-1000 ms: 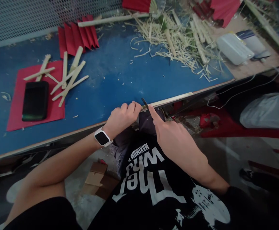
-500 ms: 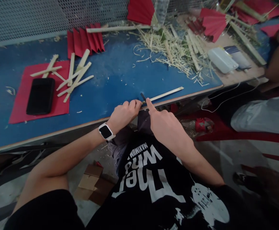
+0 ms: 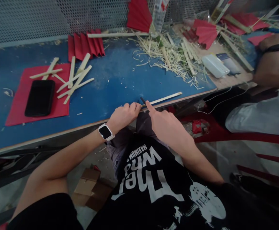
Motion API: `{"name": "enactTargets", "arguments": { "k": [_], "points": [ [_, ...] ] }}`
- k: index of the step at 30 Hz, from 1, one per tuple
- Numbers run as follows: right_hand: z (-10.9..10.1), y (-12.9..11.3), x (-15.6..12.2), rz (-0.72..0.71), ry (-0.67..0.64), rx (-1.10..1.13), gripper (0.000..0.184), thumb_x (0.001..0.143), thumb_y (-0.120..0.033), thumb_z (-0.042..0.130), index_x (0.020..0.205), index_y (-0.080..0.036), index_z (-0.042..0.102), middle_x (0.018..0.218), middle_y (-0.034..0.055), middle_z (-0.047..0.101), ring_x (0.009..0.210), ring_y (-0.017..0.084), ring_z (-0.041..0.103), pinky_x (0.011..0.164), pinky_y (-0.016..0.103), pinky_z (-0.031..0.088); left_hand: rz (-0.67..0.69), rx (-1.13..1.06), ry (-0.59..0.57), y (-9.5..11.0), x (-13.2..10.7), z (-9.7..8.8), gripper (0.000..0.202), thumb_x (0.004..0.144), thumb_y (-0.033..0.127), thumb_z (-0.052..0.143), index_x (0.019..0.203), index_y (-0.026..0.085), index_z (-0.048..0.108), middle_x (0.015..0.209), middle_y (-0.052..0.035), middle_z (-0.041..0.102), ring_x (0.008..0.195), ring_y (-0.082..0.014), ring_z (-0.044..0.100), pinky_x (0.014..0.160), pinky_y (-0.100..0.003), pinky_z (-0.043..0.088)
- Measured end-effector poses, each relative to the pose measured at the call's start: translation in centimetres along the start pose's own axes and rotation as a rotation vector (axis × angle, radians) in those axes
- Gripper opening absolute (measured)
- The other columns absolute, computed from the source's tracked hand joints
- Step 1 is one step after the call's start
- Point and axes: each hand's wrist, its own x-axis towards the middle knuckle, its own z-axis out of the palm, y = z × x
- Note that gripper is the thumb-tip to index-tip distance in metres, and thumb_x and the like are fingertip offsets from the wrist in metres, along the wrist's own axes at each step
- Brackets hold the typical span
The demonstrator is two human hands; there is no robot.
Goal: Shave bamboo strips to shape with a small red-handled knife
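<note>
My left hand [image 3: 123, 115], with a white smartwatch [image 3: 105, 131] on its wrist, is closed round the near end of a thin bamboo strip [image 3: 164, 97] at the front edge of the blue table [image 3: 115, 80]. My right hand [image 3: 164, 124] is closed on a dark blade [image 3: 143, 100], index finger stretched along its back. The blade meets the strip right beside my left fingertips. The strip runs off to the right along the table's edge.
A black phone [image 3: 40, 97] and several bamboo sticks [image 3: 73, 80] lie on red paper [image 3: 19, 105] at the left. Folded red paper fans [image 3: 86, 45], a shavings pile [image 3: 170, 54] and a white box [image 3: 214, 65] sit further back. Another person's arm [image 3: 271, 65] rests at the right.
The view has shifted so that the table sits lower and further left. My hands stay together on the strip and blade at the edge. The other person's arm has come into sight at the right.
</note>
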Motion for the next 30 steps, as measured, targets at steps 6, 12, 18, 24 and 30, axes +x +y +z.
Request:
{"name": "enactTargets", "arguments": {
  "k": [6,12,18,24,30],
  "points": [
    [0.1,-0.1,-0.5,-0.009,-0.002,-0.046,0.075,0.113,-0.005,0.030,0.186,-0.002,0.012,0.100,0.0211,0.083,0.091,0.028,0.082,0.078,0.034,0.060,-0.033,-0.027,-0.026,0.3,0.1,-0.8,0.037,0.116,0.008,0.037,0.133,0.015,0.069,0.109,-0.0149,0.078,0.088,-0.0236,0.075,0.056,-0.032,0.039],
    [-0.4,0.3,-2.6,-0.024,-0.020,-0.118,0.072,0.116,-0.010,0.031,0.186,-0.003,0.017,0.093,0.0181,0.082,0.086,0.027,0.081,0.074,0.032,0.058,-0.049,-0.050,-0.010,0.3,0.1,-0.4,0.041,0.116,0.010,0.033,0.133,0.017,0.070,0.105,-0.0142,0.078,0.083,-0.0224,0.072,0.057,-0.031,0.040],
    [-0.3,0.8,-1.1,-0.056,0.047,-0.049,0.067,0.117,-0.014,0.032,0.184,-0.005,0.029,0.110,0.0224,0.084,0.094,0.027,0.081,0.078,0.033,0.057,-0.030,-0.067,-0.006,0.1,-0.1,0.0,0.040,0.118,0.012,0.032,0.128,0.018,0.070,0.104,-0.0146,0.076,0.084,-0.0246,0.071,0.055,-0.034,0.038],
    [-0.2,0.3,-0.6,-0.061,0.059,-0.070,0.069,0.117,-0.013,0.031,0.185,-0.004,0.023,0.117,0.0240,0.083,0.098,0.028,0.081,0.081,0.033,0.057,-0.058,-0.083,-0.030,0.3,-0.1,-0.2,0.037,0.117,0.012,0.035,0.129,0.019,0.070,0.107,-0.0141,0.076,0.090,-0.0246,0.071,0.059,-0.032,0.041],
    [-0.7,-0.1,-2.4,-0.025,-0.004,-0.092,0.073,0.115,-0.011,0.035,0.185,-0.002,0.019,0.093,0.0185,0.082,0.088,0.029,0.082,0.077,0.034,0.058,-0.062,-0.063,0.007,0.4,-0.1,0.1,0.037,0.117,0.012,0.035,0.131,0.019,0.069,0.106,-0.0137,0.077,0.088,-0.0249,0.072,0.058,-0.032,0.041]
  ]
}}
